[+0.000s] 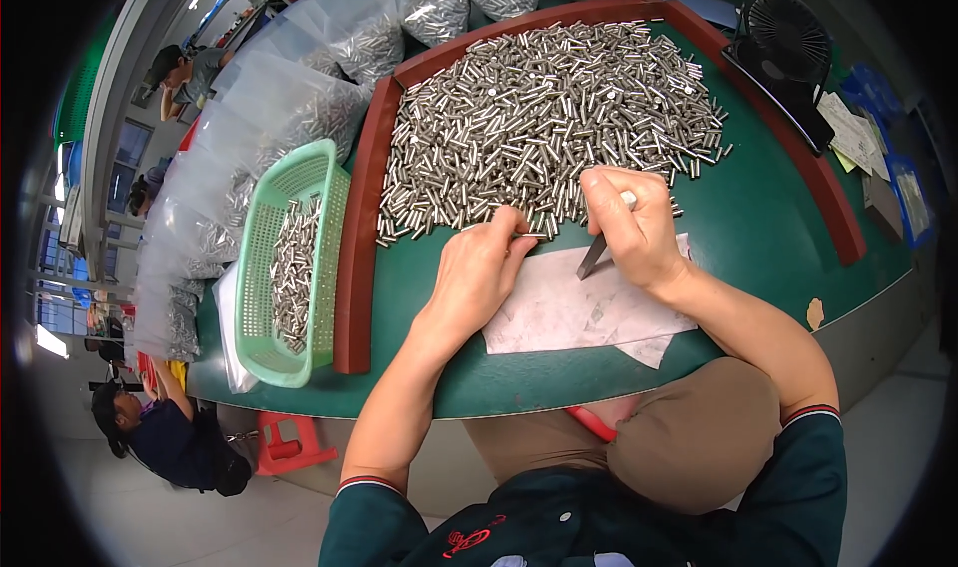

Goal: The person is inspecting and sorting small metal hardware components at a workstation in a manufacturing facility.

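A wide heap of small metal pins (554, 108) covers the far part of the green tabletop. At its near edge my left hand (477, 268) is closed, pinching one small metal pin (537, 235) between thumb and fingertip. My right hand (636, 228) is wrapped round a hand tool with a flat dark blade (592, 258); most of its handle is hidden in my fist. The blade points down over a smudged pale pink cloth (559, 312), which lies in front of me. I cannot tell whether the tip touches the cloth.
Dark red wooden rails (361, 258) border the heap. Left of them stands a green plastic basket (257, 297) with pins inside. Clear bags of pins (364, 33) line the table's far left side. A black fan (786, 43) stands at the right; another person (165, 427) is at the lower left.
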